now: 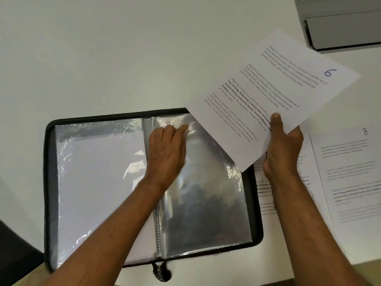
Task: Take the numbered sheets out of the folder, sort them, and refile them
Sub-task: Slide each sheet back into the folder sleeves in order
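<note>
A black zip folder (47,182) lies open on the white table with clear plastic sleeves spread across both sides. The left sleeve (99,182) holds a white sheet. The right sleeve (210,193) looks dark behind the plastic. My left hand (167,151) rests on the top of the right sleeve near the spine, fingertips pinching its upper edge. My right hand (284,145) grips the bottom edge of a printed sheet marked 6 (274,91), held tilted in the air above the folder's top right corner.
To the right of the folder lie more printed sheets: one marked 8 (350,172) on top and another (261,193) partly under my right forearm. A grey box (342,27) stands at the back right. A dark chair edge (12,254) shows at the lower left.
</note>
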A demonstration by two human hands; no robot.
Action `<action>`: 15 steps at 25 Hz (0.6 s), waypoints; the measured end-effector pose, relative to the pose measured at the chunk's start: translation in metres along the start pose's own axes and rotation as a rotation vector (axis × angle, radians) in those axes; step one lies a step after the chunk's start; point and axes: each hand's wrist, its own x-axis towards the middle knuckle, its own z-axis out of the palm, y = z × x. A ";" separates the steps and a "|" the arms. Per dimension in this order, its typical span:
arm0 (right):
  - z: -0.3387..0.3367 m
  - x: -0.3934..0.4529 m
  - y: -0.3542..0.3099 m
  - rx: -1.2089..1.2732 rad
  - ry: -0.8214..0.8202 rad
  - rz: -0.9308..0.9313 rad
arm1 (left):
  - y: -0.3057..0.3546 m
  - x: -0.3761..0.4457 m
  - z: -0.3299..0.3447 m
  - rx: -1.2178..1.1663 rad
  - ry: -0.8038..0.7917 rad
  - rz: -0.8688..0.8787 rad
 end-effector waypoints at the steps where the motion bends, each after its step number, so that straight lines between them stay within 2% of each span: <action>1: 0.001 0.001 0.001 0.014 0.010 0.010 | 0.001 0.002 -0.003 -0.024 -0.027 -0.011; 7: 0.006 0.000 0.002 0.080 0.069 0.099 | -0.001 0.012 -0.008 -0.114 -0.080 -0.097; 15: 0.016 -0.001 -0.005 0.110 0.030 0.148 | -0.007 0.025 -0.019 -0.163 -0.132 -0.112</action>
